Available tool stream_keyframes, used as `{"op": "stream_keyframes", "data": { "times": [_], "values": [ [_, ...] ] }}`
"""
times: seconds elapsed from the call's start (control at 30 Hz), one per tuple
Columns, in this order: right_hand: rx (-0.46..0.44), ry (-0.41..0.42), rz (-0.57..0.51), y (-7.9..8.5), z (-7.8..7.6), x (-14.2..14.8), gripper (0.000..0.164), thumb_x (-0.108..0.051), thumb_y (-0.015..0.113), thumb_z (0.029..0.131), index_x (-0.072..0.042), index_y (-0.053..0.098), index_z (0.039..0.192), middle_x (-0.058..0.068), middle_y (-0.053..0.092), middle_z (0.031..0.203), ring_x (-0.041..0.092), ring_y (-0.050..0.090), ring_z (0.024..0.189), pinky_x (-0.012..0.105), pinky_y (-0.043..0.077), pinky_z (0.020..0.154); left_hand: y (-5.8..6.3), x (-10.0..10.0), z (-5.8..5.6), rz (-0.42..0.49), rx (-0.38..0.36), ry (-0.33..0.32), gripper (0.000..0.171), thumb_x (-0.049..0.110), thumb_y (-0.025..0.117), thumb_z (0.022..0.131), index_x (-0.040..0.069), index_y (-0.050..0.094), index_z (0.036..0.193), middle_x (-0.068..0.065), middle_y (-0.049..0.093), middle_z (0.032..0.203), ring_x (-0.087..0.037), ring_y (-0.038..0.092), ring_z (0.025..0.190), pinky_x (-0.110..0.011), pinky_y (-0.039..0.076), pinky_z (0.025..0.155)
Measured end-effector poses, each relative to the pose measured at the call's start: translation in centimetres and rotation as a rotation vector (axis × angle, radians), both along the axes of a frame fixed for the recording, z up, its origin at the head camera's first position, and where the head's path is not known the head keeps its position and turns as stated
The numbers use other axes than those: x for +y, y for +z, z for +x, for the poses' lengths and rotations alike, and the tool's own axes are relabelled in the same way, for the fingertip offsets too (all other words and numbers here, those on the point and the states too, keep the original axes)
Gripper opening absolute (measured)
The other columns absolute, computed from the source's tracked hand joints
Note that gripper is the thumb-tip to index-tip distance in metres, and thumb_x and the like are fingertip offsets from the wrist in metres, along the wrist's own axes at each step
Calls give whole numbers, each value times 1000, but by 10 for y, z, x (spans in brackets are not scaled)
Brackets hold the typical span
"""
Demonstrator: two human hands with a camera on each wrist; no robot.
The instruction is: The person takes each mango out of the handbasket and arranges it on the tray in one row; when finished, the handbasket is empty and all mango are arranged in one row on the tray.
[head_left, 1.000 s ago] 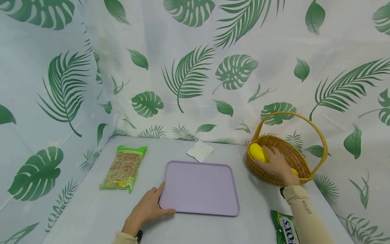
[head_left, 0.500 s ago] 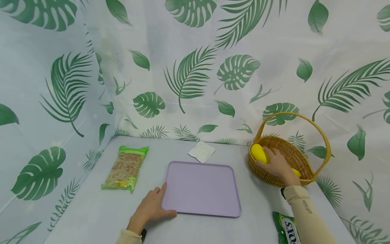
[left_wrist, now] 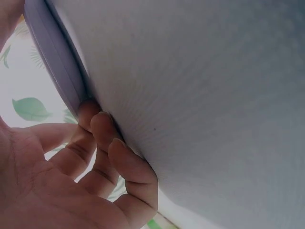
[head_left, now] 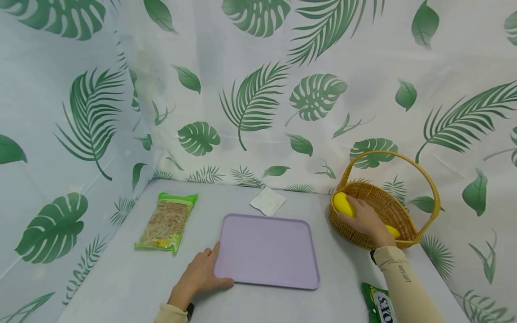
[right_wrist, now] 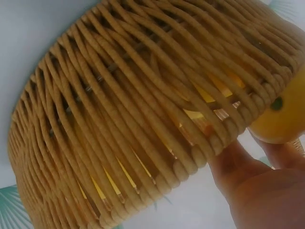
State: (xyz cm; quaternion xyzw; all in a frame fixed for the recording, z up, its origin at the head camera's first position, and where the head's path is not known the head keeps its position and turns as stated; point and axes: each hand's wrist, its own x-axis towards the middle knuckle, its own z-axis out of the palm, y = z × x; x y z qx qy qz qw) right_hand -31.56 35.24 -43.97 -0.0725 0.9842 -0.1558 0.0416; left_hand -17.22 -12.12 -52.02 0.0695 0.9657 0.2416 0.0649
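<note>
A light purple rectangular tray point(head_left: 266, 251) lies flat on the table. My left hand point(head_left: 202, 273) holds its near left corner, with the thumb at the front edge and the fingers at the left side. In the left wrist view, curled fingers point(left_wrist: 131, 164) touch the tray's rim point(left_wrist: 57, 62) close to the tabletop. On the right stands a brown wicker basket point(head_left: 373, 197) with a tall handle. Reaching over its near rim, my right hand point(head_left: 365, 220) grips an oval yellow fruit point(head_left: 343, 205) at the basket's left side. Another yellow piece point(head_left: 392, 231) shows partly behind the wrist.
A green-edged clear food packet point(head_left: 166, 223) lies at the left. Behind the tray is a white square packet or napkin point(head_left: 268, 201). Near the right forearm lies a green FOX'S bag point(head_left: 377, 303), partly covered. Leaf-patterned cloth point(head_left: 250, 98) closes off the back and sides.
The head view has shifted slightly. My right hand stays on the yellow fruit in the basket, and my left hand stays at the tray corner.
</note>
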Motion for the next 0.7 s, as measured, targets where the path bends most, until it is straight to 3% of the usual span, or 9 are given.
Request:
{"op": "stream_keyframes", "data": {
  "times": [0.2, 0.4, 0.57, 0.7],
  "values": [
    [19, 2, -16, -1, -2, -1, 81, -54, 50, 93, -7, 21, 151, 34, 30, 143, 47, 41, 117, 61, 41, 90, -1, -1, 0, 5, -2, 0, 119, 67, 77, 58, 2, 31, 147, -21, 56, 123, -33, 56, 106, -50, 48, 91],
    [71, -7, -50, 7, 2, -2, 77, -52, 49, 94, -7, 22, 151, 36, 32, 141, 49, 38, 120, 63, 38, 94, 1, -1, -2, 2, -8, 3, 120, 68, 77, 58, 3, 30, 148, -21, 55, 126, -34, 55, 109, -51, 47, 93],
    [123, 6, -53, 9, 5, -2, 75, -51, 49, 94, -7, 24, 150, 37, 36, 134, 44, 44, 108, 51, 41, 79, 0, 0, -3, 0, -21, 7, 120, 68, 77, 58, 4, 30, 148, -21, 55, 126, -34, 55, 110, -51, 47, 93],
    [138, 2, -64, 10, 8, -5, 75, -51, 48, 94, -7, 24, 150, 38, 35, 133, 46, 43, 108, 51, 41, 78, 0, 0, -3, 11, -39, 8, 120, 67, 78, 58, 4, 29, 148, -23, 54, 128, -37, 54, 113, -52, 46, 96]
  ]
}}
